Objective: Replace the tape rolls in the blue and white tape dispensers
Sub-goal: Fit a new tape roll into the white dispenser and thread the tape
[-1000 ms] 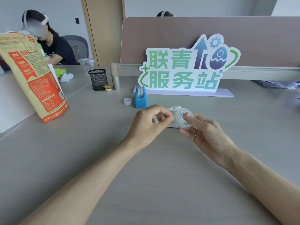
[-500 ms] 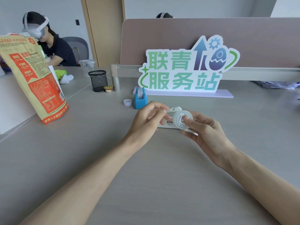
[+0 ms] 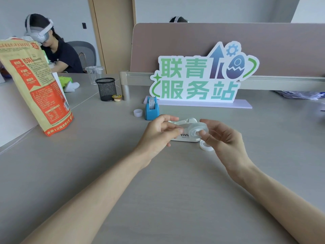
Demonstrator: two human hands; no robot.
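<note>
My right hand (image 3: 226, 140) holds a clear tape roll (image 3: 197, 129) just above the table, thumb tip pressed into its white core. My left hand (image 3: 158, 132) pinches thumb and forefinger together at the roll's left edge, seemingly on the tape's loose end. Right behind both hands the white dispenser (image 3: 184, 138) stands on the table, partly hidden. A second clear roll (image 3: 204, 146) lies flat on the table under my right fingers. The blue dispenser (image 3: 151, 110) stands further back with a roll in it, and a small white core (image 3: 138, 113) sits to its left.
A large lettered sign (image 3: 202, 80) stands behind the dispensers against a desk divider. A tall orange-and-tan bag (image 3: 37, 88) leans at the left, with a black mesh cup (image 3: 106, 89) and a clear cup (image 3: 95, 73) beyond it. A person with a headset sits at the far left.
My hands have drawn slightly apart, the right one moving right with the roll. The second roll on the table below my right fingers has come into view.
</note>
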